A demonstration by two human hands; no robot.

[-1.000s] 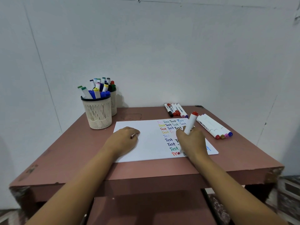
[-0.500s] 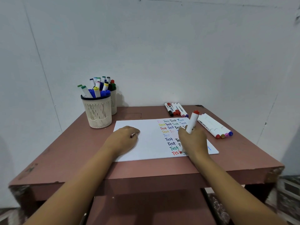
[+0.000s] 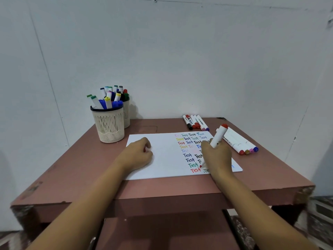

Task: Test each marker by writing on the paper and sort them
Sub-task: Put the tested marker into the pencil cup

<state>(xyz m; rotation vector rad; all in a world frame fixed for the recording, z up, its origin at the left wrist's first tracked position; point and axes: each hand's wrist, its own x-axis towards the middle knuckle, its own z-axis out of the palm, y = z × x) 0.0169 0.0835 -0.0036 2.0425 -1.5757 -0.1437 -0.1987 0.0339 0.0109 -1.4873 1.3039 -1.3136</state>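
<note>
Right hand (image 3: 219, 157) fingers gripping red marker (image 3: 217, 138), long axis slanted, tip below fingers at paper (image 3: 165, 165), rear end pointing up-right beyond them, left hand (image 3: 137, 156) curled on paper, contents unclear

A sheet of paper (image 3: 165, 159) lies in the middle of the table (image 3: 90, 168), which stands against a wall (image 3: 180, 60). At the table's back left stands a cup (image 3: 110, 125), with a second cup (image 3: 127, 112) just behind it to the right; standing markers (image 3: 106, 100) fill both. A back row of markers (image 3: 195, 121) lies just behind the paper's far right corner, and a side row of markers (image 3: 239, 143) lies beside its right edge. The left hand (image 3: 137, 156) rests on the paper's left half. The right hand (image 3: 218, 156) rests on its right half, holding a marker (image 3: 219, 136) tip-down on the sheet.
</note>
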